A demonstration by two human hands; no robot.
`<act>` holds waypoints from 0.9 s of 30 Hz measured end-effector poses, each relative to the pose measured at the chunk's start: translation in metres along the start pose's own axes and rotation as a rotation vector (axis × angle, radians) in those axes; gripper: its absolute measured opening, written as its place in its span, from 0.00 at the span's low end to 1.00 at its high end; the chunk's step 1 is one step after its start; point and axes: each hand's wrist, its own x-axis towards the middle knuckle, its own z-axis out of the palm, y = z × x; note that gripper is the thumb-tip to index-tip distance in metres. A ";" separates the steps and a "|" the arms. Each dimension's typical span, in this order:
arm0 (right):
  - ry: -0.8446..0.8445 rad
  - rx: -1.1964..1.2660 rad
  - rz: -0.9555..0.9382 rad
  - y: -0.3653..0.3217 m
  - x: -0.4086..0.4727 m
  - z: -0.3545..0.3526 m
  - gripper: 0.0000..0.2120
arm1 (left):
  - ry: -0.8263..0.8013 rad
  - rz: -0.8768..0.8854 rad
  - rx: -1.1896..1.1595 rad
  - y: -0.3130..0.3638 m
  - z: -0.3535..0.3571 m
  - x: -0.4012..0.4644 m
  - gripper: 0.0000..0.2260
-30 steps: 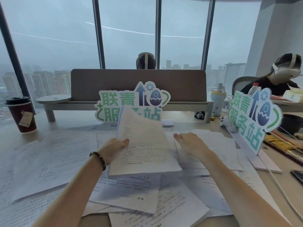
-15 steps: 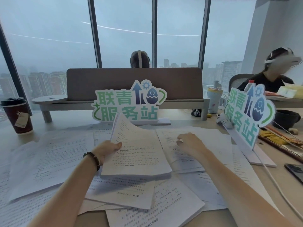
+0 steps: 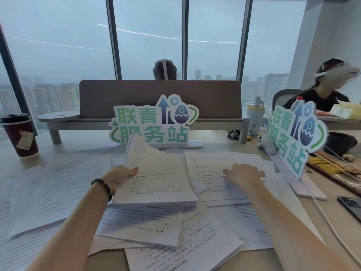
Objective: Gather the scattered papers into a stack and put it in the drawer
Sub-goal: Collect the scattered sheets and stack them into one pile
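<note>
Looking down from the head camera, we saw a pale desk (image 3: pixel 82 140) covered across most of its near half with loose printed papers (image 3: pixel 58 184). Our left hand (image 3: pixel 122 174) gripped the left edge of a thick stack (image 3: pixel 156 178) of sheets, thumb on top and fingers underneath; the stack's far end was lifted and curled upward, while its near end rested on other sheets. Our right hand (image 3: pixel 244 173) lay flat with fingers spread and straight, pressing on a sheet (image 3: pixel 213 163) just to the right of the stack. It held nothing. A dark bead bracelet (image 3: pixel 102 187) circled the left wrist.

More sheets overlapped towards the near edge of the desk, some turned at angles. No drawer appeared in this view.

At the far left edge stood a dark red paper cup (image 3: pixel 20 135) with a black lid. Along the far edge ran a brown divider panel (image 3: pixel 160 98) on a grey shelf. A green and blue cut-out sign (image 3: pixel 152 124) stood upright in front of the divider, directly behind the stack. A second identical sign (image 3: pixel 295 137) stood at the right side, angled inward. A dark phone (image 3: pixel 351 207) lay near the right edge, and a white cable (image 3: pixel 320 212) ran beside it.

Behind the divider rose floor-to-ceiling windows (image 3: pixel 58 45) showing a hazy skyline. One person sat beyond the divider, another at the far right.
</note>
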 end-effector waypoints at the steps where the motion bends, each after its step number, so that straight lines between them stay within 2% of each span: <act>1: -0.008 0.012 0.005 0.002 0.000 0.000 0.29 | -0.002 -0.005 0.016 -0.001 0.000 0.000 0.15; 7: 0.038 0.280 -0.062 0.007 0.007 -0.006 0.20 | -0.018 -0.037 0.053 -0.009 -0.002 0.008 0.16; 10: 0.004 0.438 -0.078 0.011 0.010 -0.010 0.20 | -0.028 -0.037 0.031 -0.009 -0.002 0.008 0.16; 15: -0.106 0.801 0.007 0.020 0.025 -0.015 0.21 | -0.054 -0.053 -0.064 -0.002 0.005 -0.006 0.12; 17: -0.117 0.868 0.022 0.024 0.026 -0.019 0.22 | -0.057 -0.041 -0.104 -0.001 0.006 -0.006 0.12; 21: 0.014 0.816 0.051 0.034 0.027 -0.025 0.26 | -0.079 -0.018 -0.218 0.002 0.006 -0.006 0.12; 23: 0.090 0.686 0.074 0.040 0.026 -0.024 0.26 | -0.095 -0.025 -0.266 0.003 0.006 -0.006 0.13; 25: 0.092 0.526 0.096 0.043 0.022 -0.022 0.28 | -0.098 -0.027 -0.273 0.003 0.007 -0.007 0.12; 27: 0.101 0.396 0.143 0.043 0.016 -0.022 0.22 | -0.086 -0.023 -0.235 0.003 0.008 -0.007 0.12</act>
